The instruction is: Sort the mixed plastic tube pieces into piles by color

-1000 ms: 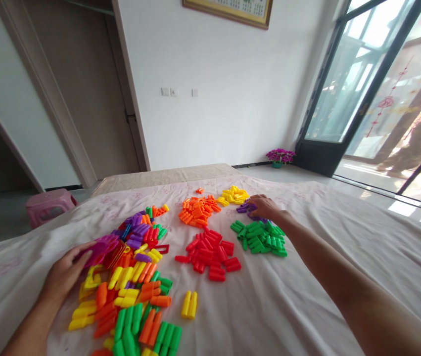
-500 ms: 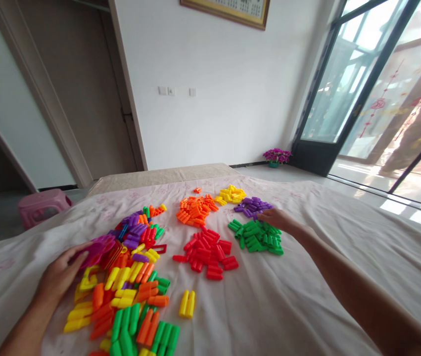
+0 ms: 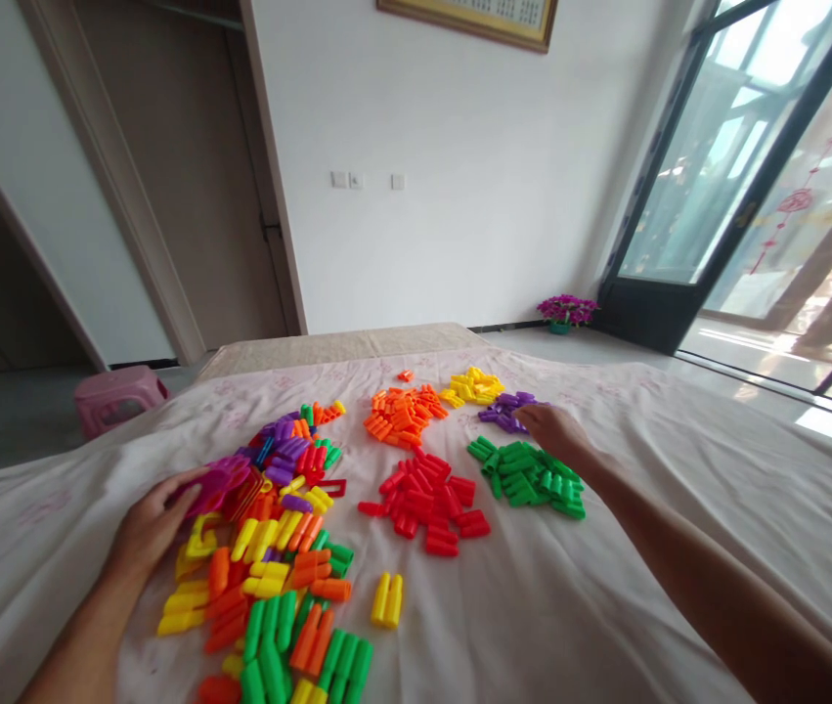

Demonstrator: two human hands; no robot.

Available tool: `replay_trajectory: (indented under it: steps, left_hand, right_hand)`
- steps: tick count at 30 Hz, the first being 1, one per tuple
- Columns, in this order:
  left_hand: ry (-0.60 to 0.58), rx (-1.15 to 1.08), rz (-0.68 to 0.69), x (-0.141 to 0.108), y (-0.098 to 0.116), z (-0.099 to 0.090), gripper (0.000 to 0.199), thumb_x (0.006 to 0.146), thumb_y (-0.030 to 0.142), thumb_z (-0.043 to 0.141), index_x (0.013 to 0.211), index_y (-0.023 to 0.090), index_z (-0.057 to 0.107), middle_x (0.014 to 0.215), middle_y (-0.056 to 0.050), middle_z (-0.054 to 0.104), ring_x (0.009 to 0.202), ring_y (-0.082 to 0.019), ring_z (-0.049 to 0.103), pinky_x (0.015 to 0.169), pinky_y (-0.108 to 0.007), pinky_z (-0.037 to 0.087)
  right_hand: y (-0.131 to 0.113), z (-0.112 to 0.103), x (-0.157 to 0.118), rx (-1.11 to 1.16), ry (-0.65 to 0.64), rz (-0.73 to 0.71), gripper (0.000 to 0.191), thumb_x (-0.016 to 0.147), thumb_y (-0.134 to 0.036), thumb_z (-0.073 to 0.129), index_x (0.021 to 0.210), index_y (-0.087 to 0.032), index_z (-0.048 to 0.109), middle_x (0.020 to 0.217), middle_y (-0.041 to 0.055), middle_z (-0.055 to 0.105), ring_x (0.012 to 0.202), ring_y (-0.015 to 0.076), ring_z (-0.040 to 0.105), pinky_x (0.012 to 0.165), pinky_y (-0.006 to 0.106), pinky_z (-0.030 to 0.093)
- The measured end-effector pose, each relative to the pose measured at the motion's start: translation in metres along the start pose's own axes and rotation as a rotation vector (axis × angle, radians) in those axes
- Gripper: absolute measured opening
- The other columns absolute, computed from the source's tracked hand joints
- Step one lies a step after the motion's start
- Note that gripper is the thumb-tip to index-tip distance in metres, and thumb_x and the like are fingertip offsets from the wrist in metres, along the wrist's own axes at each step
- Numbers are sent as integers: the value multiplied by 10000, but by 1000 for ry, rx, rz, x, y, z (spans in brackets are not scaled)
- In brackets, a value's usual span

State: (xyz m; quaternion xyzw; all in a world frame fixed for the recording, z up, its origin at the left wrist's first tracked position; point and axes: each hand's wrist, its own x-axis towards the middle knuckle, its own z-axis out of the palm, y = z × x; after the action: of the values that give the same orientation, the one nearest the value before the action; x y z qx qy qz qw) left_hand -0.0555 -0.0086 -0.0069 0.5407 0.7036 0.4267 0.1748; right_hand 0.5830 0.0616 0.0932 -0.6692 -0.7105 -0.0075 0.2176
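Observation:
My left hand [image 3: 158,513] is closed on magenta plastic pieces [image 3: 221,481] at the left edge of a mixed pile of coloured pieces [image 3: 265,538]. My right hand [image 3: 551,428] reaches over the right side of the purple pile [image 3: 504,411]; its fingertips touch the pile, and whether they pinch a piece is hidden. Just nearer lies the green pile [image 3: 533,474]. Red pieces [image 3: 426,499] form a heap in the middle, with orange pieces [image 3: 402,415] and yellow pieces [image 3: 475,385] behind. A yellow double piece [image 3: 387,599] lies alone in front.
A pale cloth [image 3: 533,606] with folds covers the surface. One small orange piece [image 3: 406,375] sits at the back. Beyond the edges are a pink stool [image 3: 118,399] at left and a potted magenta plant [image 3: 566,311] near the glass door.
The view has turned slightly left, so everything appears shifted to the right. My right hand now lies further over the purple pile. My left hand still holds the magenta pieces.

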Motion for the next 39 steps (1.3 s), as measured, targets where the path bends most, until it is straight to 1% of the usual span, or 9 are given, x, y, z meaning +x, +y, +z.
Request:
replay_trajectory:
  steps: [2,5,11,14,17,23,28,32,39]
  left_hand:
    - [18,-2,22,-1,4,0,471,787,470,560,1144,189,685,1212,-93,708,1137,-284,626,1042,-390,437]
    - [29,-22,30,-3,6,0,457,788,481,555,1115,193,696,1200,-94,714,1131,-288,635,1036,-403,445]
    - [9,-65,49,-6,11,0,450,795,478,555,1107,184,690,1180,-91,717,1123,-276,639,1020,-382,455]
    - [26,-60,65,-8,16,-1,444,793,467,556,1094,172,694,1151,-96,726,1101,-280,645,1008,-383,460]
    - [36,-41,70,-8,20,-1,430,800,446,543,1090,169,697,1139,-104,728,1097,-283,643,1020,-397,445]
    - [47,-13,52,-8,20,-1,427,783,435,545,1079,175,709,1124,-98,737,1071,-281,658,984,-384,474]
    - [48,6,44,-5,13,-1,439,789,450,544,1107,197,711,1150,-74,735,1073,-268,664,968,-351,489]
    - [36,15,29,-2,5,0,458,795,462,539,1130,194,699,1183,-78,723,1098,-268,653,979,-340,484]
    - [18,37,33,-2,3,-1,457,804,463,531,1139,192,686,1187,-88,715,1113,-269,640,1011,-353,456]
  right_hand:
    - [-31,1,6,110,-24,-121,309,919,-344,473,906,-183,738,890,77,733,795,189,645,696,255,433]
    - [-99,10,13,323,-145,-375,261,896,-287,513,993,-185,733,961,56,739,853,179,662,751,253,462]
    - [-238,65,8,420,-330,-634,287,832,-195,586,1092,-193,705,1002,51,730,847,160,667,747,241,480]
    - [-280,89,2,346,-339,-689,373,818,-265,644,1185,-202,649,1155,88,683,990,206,646,815,284,483]
    - [-301,100,-4,188,-329,-660,400,790,-278,668,1176,-182,631,1160,123,662,1065,259,613,814,321,480]
    - [-289,85,-13,318,-309,-603,424,789,-302,655,1195,-180,628,1095,103,661,911,196,633,767,273,455]
    - [-241,55,-11,552,-284,-501,277,785,-306,650,1011,-156,708,901,47,681,781,155,606,674,238,431]
    - [-197,38,-5,729,-331,-348,301,838,-349,599,1027,-145,711,909,45,692,794,159,613,659,237,443]
    - [-153,19,4,494,-468,-299,437,703,-259,714,1131,-173,696,1025,56,707,891,186,631,773,269,483]
